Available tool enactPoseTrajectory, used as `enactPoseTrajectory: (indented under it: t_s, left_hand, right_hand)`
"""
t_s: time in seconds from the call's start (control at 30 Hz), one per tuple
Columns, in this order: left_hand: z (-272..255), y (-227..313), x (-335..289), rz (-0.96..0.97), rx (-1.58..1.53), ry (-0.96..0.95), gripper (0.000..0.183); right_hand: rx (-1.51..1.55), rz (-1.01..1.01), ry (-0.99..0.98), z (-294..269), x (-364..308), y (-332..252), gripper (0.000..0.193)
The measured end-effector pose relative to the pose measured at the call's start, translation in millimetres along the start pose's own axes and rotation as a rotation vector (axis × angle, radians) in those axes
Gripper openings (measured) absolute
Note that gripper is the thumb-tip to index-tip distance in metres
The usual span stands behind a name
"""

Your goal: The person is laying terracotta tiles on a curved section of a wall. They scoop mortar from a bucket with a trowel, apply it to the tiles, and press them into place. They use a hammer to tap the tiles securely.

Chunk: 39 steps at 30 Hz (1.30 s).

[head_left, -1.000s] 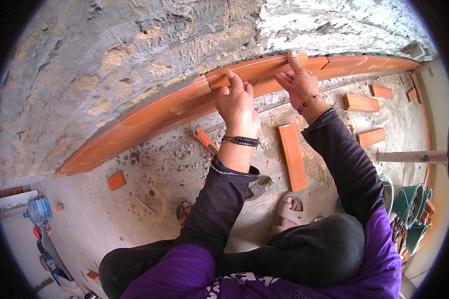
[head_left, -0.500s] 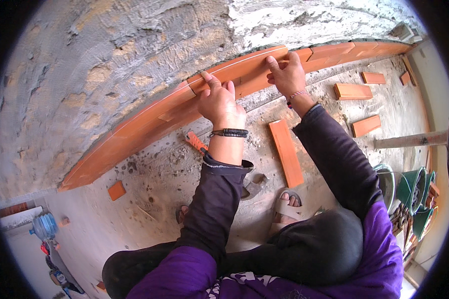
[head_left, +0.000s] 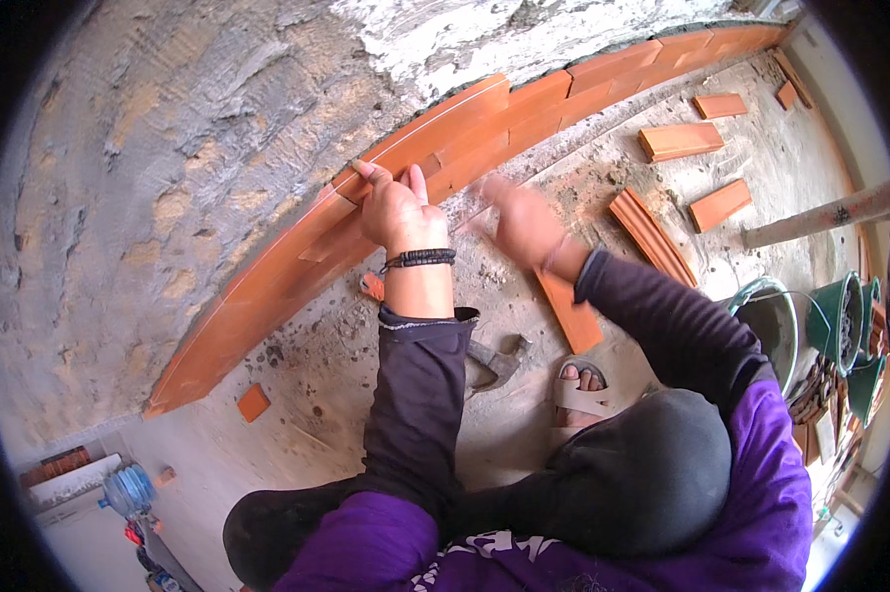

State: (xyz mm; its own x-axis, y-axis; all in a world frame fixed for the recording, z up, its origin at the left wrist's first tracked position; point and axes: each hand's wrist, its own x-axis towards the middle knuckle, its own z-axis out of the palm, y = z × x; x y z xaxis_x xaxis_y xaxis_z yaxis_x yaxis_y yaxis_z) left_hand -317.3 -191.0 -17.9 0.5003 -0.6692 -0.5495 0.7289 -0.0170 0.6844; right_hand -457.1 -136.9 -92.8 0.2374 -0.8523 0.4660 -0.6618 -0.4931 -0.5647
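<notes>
An orange terracotta tile [head_left: 455, 113] sits on the upper row of a tile course along the rough mortared wall [head_left: 218, 148]. My left hand [head_left: 404, 212] grips this tile near its left end, its fingertips at the top edge by the joint with the neighbouring tile [head_left: 277, 252]. A thin white line runs along the tiles' upper edge. My right hand [head_left: 532, 229] is off the tiles, over the floor above a loose flat tile [head_left: 575, 318]; it is smeared by motion, so its fingers do not show clearly. A hammer [head_left: 496, 365] lies beside my left forearm.
An orange-handled tool [head_left: 371, 286] lies partly behind my left wrist. A ribbed tile [head_left: 652, 237] and several other loose tiles lie on the right. Buckets [head_left: 769, 326] and a pole [head_left: 820, 219] stand at the far right. A blue water jug [head_left: 129, 490] is at lower left.
My right hand has let go of the tile's right part and moved down, away from the wall. My left hand stays at the tile's left end. The view has shifted slightly to the right.
</notes>
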Motion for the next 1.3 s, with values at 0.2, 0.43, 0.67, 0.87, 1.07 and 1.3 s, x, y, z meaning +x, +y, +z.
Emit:
enactPoseTrajectory:
  t_s: [0.2, 0.43, 0.67, 0.87, 1.07, 1.3]
  left_hand:
    - [-1.8, 1.2, -1.2, -0.014, 0.023, -0.046, 0.077]
    - [-11.2, 5.3, 5.7, -0.028, 0.069, -0.066, 0.088]
    - [-28.1, 19.2, 5.6, -0.101, 0.403, -0.09, 0.097]
    - [-34.8, 24.4, 3.8, -0.127, 0.45, -0.236, 0.105]
    - [-32.6, 23.2, 10.1, -0.159, 0.402, -0.259, 0.099]
    - [-30.2, 19.2, 19.4, -0.192, 0.268, -0.135, 0.057]
  right_hand:
    - [-0.109, -0.318, -0.922, 14.9, -137.7, -69.4, 0.041]
    - [-0.158, -0.233, -0.843, 48.1, -161.7, -65.0, 0.019]
    - [0.539, 0.135, -0.708, -16.0, -150.8, -77.3, 0.036]
    - [0.62, 0.218, -0.3, -57.5, -157.4, -68.0, 0.039]
    - [0.725, 0.121, -0.287, -93.4, -136.0, -71.1, 0.039]
    - [0.772, 0.064, -0.351, -89.0, -108.7, -76.8, 0.039]
